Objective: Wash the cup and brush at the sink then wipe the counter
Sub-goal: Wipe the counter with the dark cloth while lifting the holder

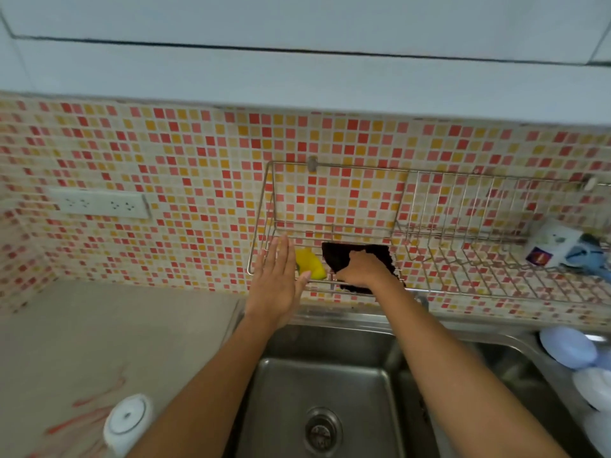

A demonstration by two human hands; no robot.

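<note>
A: Which step is judged to be in hand?

B: The wiping step is judged to be starting. A dark cloth [358, 259] in the wire rack [429, 289], at the middle of the frame, is being grasped by the right hand [360, 269]. The washing looks done: a cup [552, 246] is seen lying on its side at the right end of the rack, with what is taken to be the brush [591, 252], blue, just beside it.

A: How are the grips set?

B: The right grip is curled down onto the cloth, with fabric bunched under the fingers. The left hand [277, 279] is held flat with straight fingers at the rack's left edge; nothing is held by it. Whether the wire is touched cannot be told. A yellow sponge [310, 263] is seen between the two hands, just beside the left fingertips.

A: Where is the surface to be wiped?

B: The tabletop [115, 325] lies at the lower left of the frame, well apart from the cloth, left of the sink [324, 385]. Reddish smears are visible on it near a white lid [127, 419].

A: What is called for next?

B: The cloth would have to be lifted clear of the rack wires without snagging, then carried down and left onto the tabletop
</note>
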